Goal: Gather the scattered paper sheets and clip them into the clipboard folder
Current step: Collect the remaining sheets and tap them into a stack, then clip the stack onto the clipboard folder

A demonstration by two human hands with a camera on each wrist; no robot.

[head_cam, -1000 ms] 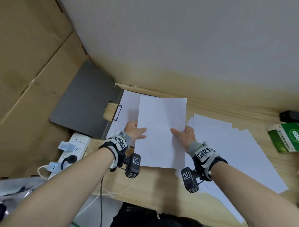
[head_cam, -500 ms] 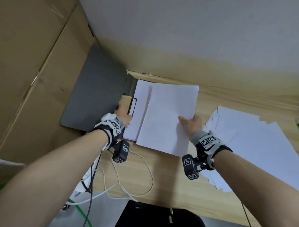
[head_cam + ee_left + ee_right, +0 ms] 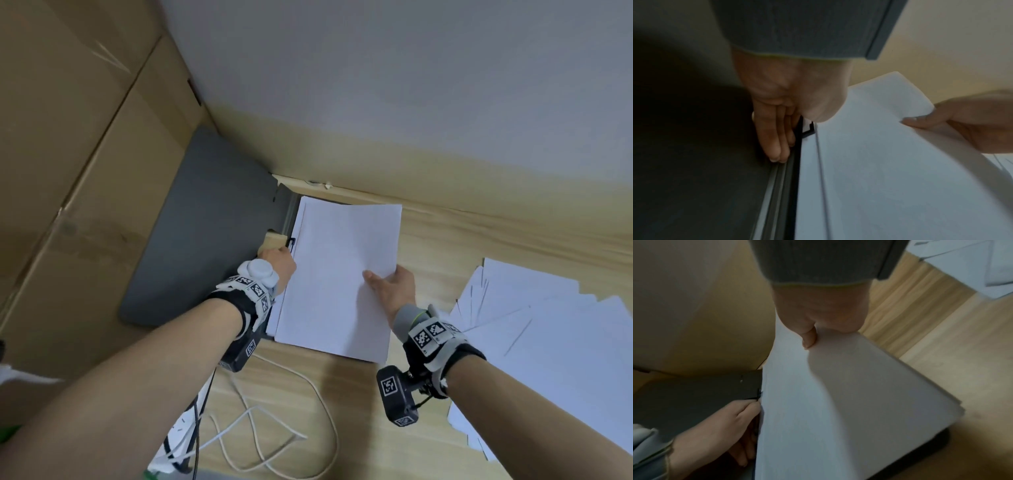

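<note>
Sheets (image 3: 337,274): plain white stack, edges squared, lying on open grey clipboard folder (image 3: 205,240) at table's back-left corner. R hand (image 3: 390,291) pinches stack's right edge, thumb on top. L hand (image 3: 277,263) fingers together, pressing black clip (image 3: 291,244). More sheets (image 3: 548,335) fanned at right.

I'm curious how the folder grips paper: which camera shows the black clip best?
The left wrist view: the clip sits close-up beside the left hand. The head view shows it small; the right wrist view barely shows it.
</note>
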